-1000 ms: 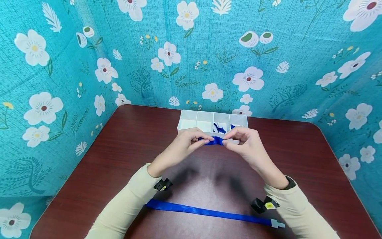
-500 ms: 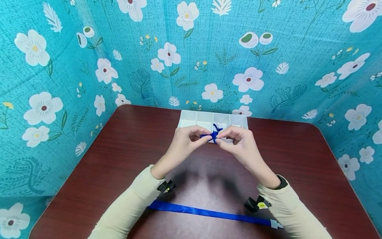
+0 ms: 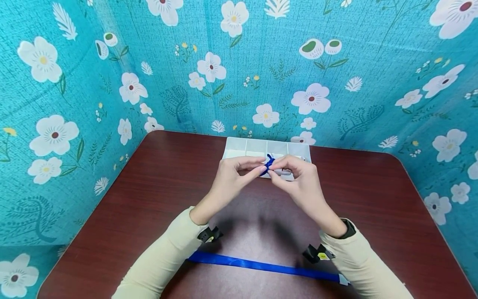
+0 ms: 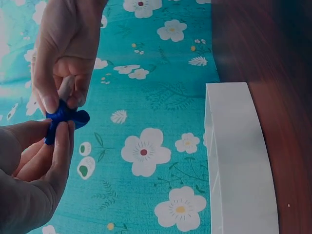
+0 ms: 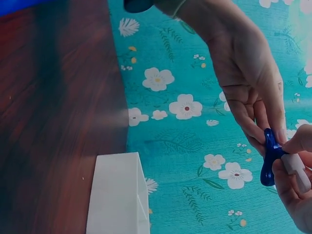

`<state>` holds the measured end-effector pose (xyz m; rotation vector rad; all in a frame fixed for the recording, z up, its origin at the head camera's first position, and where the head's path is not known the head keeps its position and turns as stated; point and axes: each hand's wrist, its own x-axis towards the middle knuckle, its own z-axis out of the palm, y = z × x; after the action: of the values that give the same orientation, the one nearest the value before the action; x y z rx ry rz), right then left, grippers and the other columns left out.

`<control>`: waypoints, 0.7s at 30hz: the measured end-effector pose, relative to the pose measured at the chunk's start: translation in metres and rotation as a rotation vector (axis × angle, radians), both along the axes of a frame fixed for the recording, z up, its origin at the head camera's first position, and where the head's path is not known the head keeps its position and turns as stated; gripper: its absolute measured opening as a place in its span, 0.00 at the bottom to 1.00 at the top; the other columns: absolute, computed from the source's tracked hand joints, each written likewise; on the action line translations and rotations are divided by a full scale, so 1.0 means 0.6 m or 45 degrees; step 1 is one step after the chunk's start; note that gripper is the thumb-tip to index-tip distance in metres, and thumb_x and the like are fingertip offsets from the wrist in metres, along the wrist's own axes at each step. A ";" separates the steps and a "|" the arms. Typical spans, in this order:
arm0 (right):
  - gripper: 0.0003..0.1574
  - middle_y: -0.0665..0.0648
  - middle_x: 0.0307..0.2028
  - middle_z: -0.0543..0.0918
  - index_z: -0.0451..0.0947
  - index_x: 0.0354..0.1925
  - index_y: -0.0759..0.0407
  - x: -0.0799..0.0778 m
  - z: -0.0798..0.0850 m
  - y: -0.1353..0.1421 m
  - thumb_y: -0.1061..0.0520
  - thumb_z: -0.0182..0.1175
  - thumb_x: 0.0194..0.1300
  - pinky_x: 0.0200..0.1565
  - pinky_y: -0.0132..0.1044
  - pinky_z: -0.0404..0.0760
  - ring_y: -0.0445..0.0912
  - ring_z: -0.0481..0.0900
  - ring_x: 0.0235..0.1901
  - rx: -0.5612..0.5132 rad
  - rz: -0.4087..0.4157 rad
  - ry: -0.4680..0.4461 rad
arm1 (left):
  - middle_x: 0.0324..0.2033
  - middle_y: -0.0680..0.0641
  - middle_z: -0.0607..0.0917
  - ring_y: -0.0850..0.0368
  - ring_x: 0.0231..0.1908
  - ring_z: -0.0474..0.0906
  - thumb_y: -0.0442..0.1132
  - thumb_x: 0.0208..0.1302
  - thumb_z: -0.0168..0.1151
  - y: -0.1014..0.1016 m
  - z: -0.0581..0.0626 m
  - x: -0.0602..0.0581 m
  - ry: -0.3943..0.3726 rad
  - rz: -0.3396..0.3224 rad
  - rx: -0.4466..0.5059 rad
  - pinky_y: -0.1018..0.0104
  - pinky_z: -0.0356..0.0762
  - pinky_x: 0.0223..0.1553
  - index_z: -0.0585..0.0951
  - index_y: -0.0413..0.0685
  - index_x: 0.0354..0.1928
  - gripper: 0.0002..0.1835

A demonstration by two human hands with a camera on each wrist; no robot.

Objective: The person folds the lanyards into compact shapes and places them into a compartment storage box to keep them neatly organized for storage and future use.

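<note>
Above the near side of the white box, both hands pinch a short blue ribbon (image 3: 269, 160), which is bunched and folded on itself. My left hand (image 3: 239, 174) holds its left part between thumb and fingers. Close by, nearly touching, my right hand (image 3: 300, 174) pinches the other part. In the right wrist view a small pale plastic piece (image 5: 296, 170) sticks out beside the right fingers, against the ribbon (image 5: 268, 163). The left wrist view shows a rounded fold of the ribbon (image 4: 80, 118) protruding past the fingertips. The fingers hide much of the folding.
A white compartment box (image 3: 237, 143) stands at the back of the dark red table (image 3: 149, 199), partly behind the hands. A long blue ribbon strip (image 3: 257, 265) with a pale end piece (image 3: 344, 279) lies across the front. Flowered teal cloth (image 3: 239, 83) hangs around the table.
The ribbon was stretched between the hands a second ago; now it is gathered into a fold. My right hand has moved left, bringing the fingertips together.
</note>
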<state>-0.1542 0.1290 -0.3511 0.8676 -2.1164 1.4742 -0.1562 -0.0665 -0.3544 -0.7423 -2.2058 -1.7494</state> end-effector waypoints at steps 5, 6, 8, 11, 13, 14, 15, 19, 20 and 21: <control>0.11 0.59 0.32 0.87 0.85 0.33 0.61 0.001 0.005 -0.004 0.73 0.68 0.53 0.40 0.25 0.76 0.44 0.83 0.37 0.042 -0.063 0.136 | 0.44 0.42 0.88 0.60 0.43 0.86 0.31 0.65 0.67 0.004 0.002 0.003 -0.042 -0.025 0.046 0.65 0.83 0.44 0.83 0.36 0.55 0.16; 0.10 0.59 0.32 0.86 0.85 0.32 0.61 0.002 0.005 -0.005 0.73 0.67 0.53 0.41 0.25 0.76 0.45 0.83 0.37 0.048 -0.070 0.153 | 0.45 0.41 0.88 0.59 0.44 0.86 0.31 0.65 0.67 0.005 0.003 0.003 -0.042 -0.029 0.051 0.65 0.83 0.44 0.83 0.36 0.55 0.16; 0.09 0.58 0.31 0.86 0.85 0.32 0.61 0.003 0.007 -0.007 0.72 0.67 0.53 0.41 0.25 0.76 0.45 0.83 0.36 0.059 -0.091 0.181 | 0.46 0.40 0.87 0.59 0.45 0.86 0.31 0.66 0.66 0.008 0.003 0.004 -0.044 -0.033 0.057 0.64 0.83 0.45 0.83 0.35 0.56 0.16; 0.09 0.57 0.30 0.86 0.85 0.32 0.61 0.004 0.009 -0.009 0.71 0.67 0.52 0.40 0.26 0.76 0.46 0.83 0.35 0.070 -0.109 0.201 | 0.46 0.40 0.87 0.59 0.45 0.85 0.32 0.67 0.65 0.011 0.003 0.007 -0.040 -0.016 0.046 0.65 0.83 0.45 0.83 0.37 0.56 0.16; 0.10 0.56 0.30 0.86 0.85 0.32 0.61 0.005 0.010 -0.010 0.72 0.67 0.52 0.40 0.26 0.76 0.46 0.83 0.35 0.076 -0.120 0.203 | 0.47 0.42 0.87 0.60 0.46 0.85 0.32 0.68 0.64 0.013 0.003 0.009 -0.039 0.000 0.034 0.66 0.83 0.44 0.83 0.38 0.57 0.16; 0.10 0.56 0.30 0.86 0.85 0.32 0.61 0.005 0.010 -0.011 0.72 0.66 0.52 0.40 0.26 0.76 0.46 0.83 0.35 0.078 -0.124 0.199 | 0.47 0.42 0.87 0.60 0.46 0.85 0.32 0.68 0.64 0.014 0.004 0.010 -0.037 0.002 0.029 0.67 0.82 0.45 0.82 0.38 0.57 0.17; 0.10 0.56 0.30 0.86 0.85 0.32 0.61 0.006 0.011 -0.011 0.72 0.66 0.52 0.40 0.26 0.76 0.46 0.83 0.34 0.081 -0.130 0.197 | 0.48 0.42 0.87 0.59 0.47 0.85 0.31 0.69 0.63 0.014 0.005 0.011 -0.034 -0.006 0.027 0.67 0.82 0.46 0.81 0.37 0.58 0.17; 0.11 0.56 0.31 0.86 0.85 0.33 0.62 0.006 0.013 -0.010 0.73 0.67 0.52 0.40 0.24 0.76 0.46 0.83 0.34 0.102 -0.153 0.190 | 0.54 0.38 0.83 0.54 0.53 0.82 0.27 0.70 0.58 0.015 0.009 0.017 -0.032 -0.069 0.029 0.69 0.81 0.48 0.76 0.35 0.64 0.20; 0.11 0.55 0.31 0.87 0.85 0.33 0.62 0.006 0.013 -0.009 0.73 0.67 0.52 0.40 0.24 0.77 0.46 0.83 0.34 0.109 -0.157 0.193 | 0.55 0.37 0.83 0.54 0.54 0.81 0.26 0.71 0.57 0.015 0.011 0.018 -0.029 -0.084 0.027 0.70 0.80 0.47 0.75 0.35 0.65 0.21; 0.11 0.55 0.31 0.87 0.85 0.33 0.62 0.006 0.014 -0.009 0.73 0.68 0.51 0.40 0.24 0.77 0.45 0.83 0.34 0.115 -0.160 0.198 | 0.55 0.36 0.82 0.53 0.55 0.81 0.25 0.71 0.56 0.014 0.012 0.020 -0.028 -0.098 0.027 0.71 0.80 0.46 0.73 0.34 0.66 0.22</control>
<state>-0.1504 0.1236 -0.3426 0.8359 -2.0943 1.2168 -0.1444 -0.0579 -0.3473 -0.8177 -2.1970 -1.8223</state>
